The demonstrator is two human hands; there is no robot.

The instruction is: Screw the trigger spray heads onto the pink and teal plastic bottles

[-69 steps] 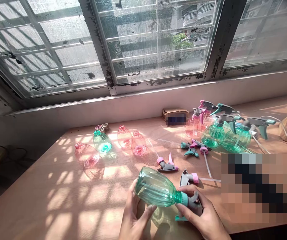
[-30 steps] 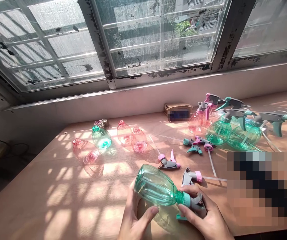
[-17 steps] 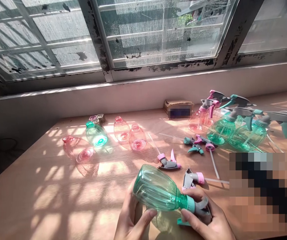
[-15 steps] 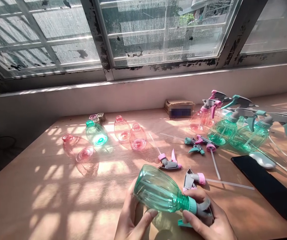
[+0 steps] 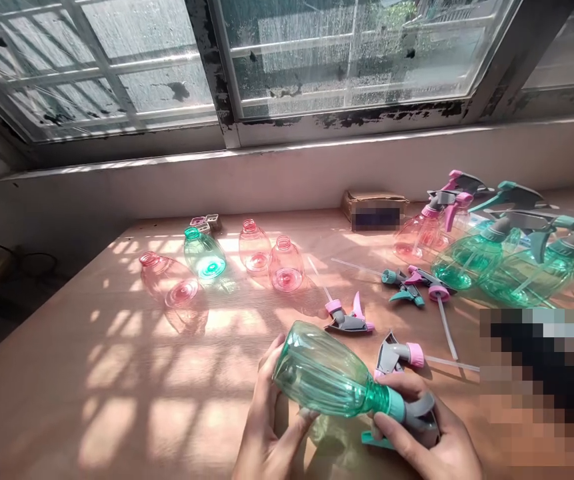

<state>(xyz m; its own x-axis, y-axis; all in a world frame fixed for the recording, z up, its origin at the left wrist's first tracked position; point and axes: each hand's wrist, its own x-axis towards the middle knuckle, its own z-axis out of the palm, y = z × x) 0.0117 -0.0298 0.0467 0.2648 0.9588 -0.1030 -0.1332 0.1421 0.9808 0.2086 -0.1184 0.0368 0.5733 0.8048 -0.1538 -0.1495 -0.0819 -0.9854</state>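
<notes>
A clear green spray bottle (image 5: 324, 373) lies sideways between my hands, above the near part of the table. My left hand (image 5: 271, 427) is closed around its base, thumb underneath. My right hand (image 5: 431, 427) grips the grey and teal trigger spray head (image 5: 419, 417) at the bottle's neck, its thumb and fingers around the collar. The teal trigger (image 5: 377, 440) points down toward me. Just beyond my right hand lies a loose pink and grey spray head (image 5: 399, 357) with its straw to the right. Another pink spray head (image 5: 349, 318) lies past the bottle.
Headless pink bottles (image 5: 287, 267) and a green bottle (image 5: 205, 257) stand at back left on the wooden table (image 5: 57, 360). More spray heads (image 5: 407, 287) lie to the right of centre. Assembled green bottles (image 5: 469, 260) and pink ones (image 5: 414, 237) crowd the right, near a cardboard box (image 5: 374, 207).
The camera view has shifted, so most table items appear further right and slightly higher. Both hands keep their hold on the green bottle and its spray head.
</notes>
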